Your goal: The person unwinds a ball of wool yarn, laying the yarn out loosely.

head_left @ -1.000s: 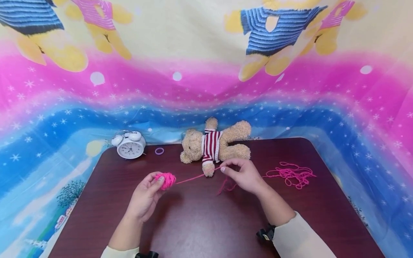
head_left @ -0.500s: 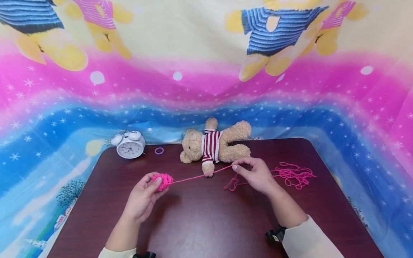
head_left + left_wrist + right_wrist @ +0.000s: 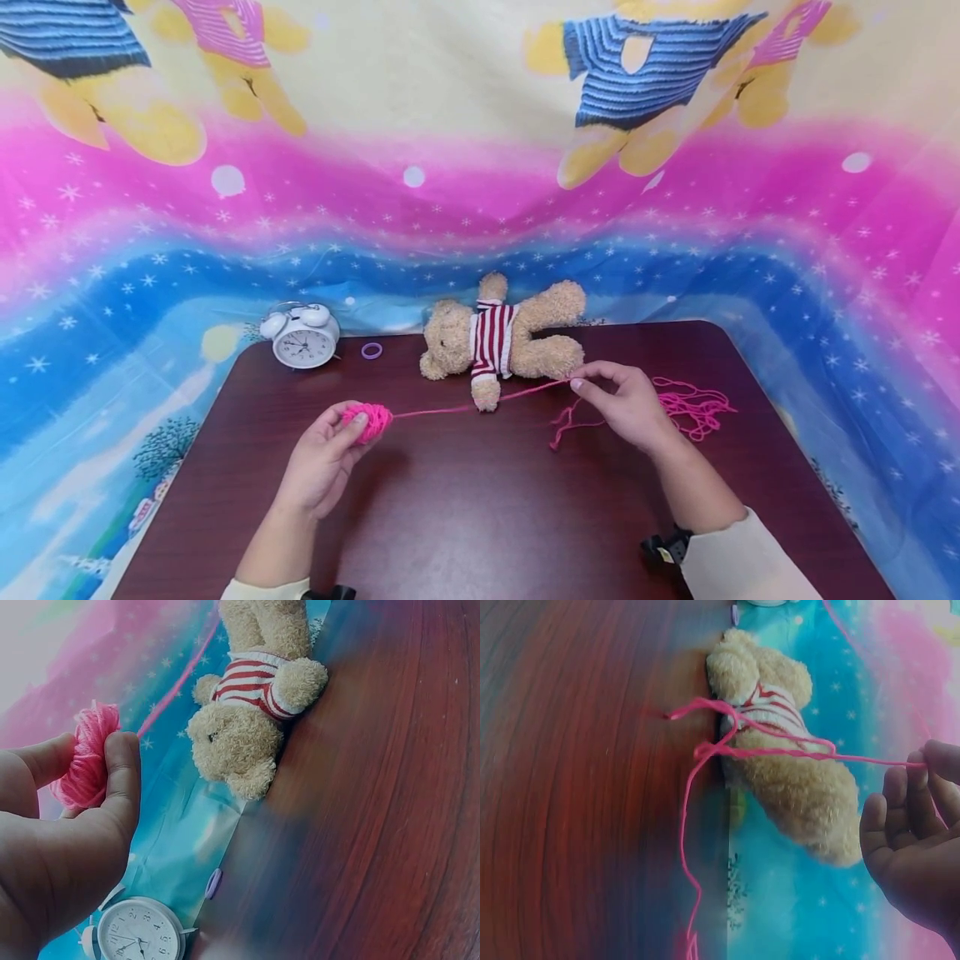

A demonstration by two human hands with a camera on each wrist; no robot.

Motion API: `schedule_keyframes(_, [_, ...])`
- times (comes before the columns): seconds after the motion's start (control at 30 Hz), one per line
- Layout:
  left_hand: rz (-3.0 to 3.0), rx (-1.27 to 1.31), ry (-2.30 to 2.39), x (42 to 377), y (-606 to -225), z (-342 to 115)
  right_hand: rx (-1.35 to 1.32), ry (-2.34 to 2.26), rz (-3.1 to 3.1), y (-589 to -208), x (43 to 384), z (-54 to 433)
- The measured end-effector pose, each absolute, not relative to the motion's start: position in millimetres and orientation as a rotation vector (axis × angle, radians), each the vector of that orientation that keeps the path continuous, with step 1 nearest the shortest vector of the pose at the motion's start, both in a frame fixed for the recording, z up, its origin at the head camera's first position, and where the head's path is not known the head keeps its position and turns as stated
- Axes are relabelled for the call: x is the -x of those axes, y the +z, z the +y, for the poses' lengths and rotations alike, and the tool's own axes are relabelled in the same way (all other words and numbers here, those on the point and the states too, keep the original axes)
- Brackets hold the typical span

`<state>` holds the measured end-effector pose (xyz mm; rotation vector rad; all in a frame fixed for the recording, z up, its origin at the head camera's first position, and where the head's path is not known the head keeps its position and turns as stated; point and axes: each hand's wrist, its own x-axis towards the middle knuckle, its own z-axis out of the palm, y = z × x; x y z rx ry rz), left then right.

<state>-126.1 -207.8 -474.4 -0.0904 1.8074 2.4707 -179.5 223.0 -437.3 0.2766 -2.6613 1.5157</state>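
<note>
My left hand [image 3: 318, 462] grips a small ball of pink yarn [image 3: 367, 422] between thumb and fingers; the left wrist view shows the wound ball [image 3: 88, 759] pinched there. From the ball a strand [image 3: 442, 410] runs to the right, stretched nearly straight above the table. My right hand [image 3: 630, 408] pinches that strand between thumb and fingertips. Below the right hand a loose, tangled length of yarn [image 3: 765, 752] hangs down in the right wrist view. A heap of loose pink yarn [image 3: 697, 408] lies on the table beyond the right hand.
A teddy bear [image 3: 493, 337] in a red-and-white striped shirt lies on its back at the table's far edge. Left of it are a purple ring [image 3: 371, 351] and a white twin-bell alarm clock [image 3: 303, 337]. A patterned cloth [image 3: 465, 200] hangs behind the dark wooden table [image 3: 480, 517].
My right hand has moved right, and the hanging loop of yarn with it. The left hand has drifted slightly left with the ball, so the strand between the hands is longer.
</note>
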Motion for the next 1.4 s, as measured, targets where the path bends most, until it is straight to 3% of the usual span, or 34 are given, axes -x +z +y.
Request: schedule_keyframes(1.4, [1.938,0.194,2.408,120.9,-471.2,-245.8,0.034,1.285,-2.727,-431.1,159.3,349.5])
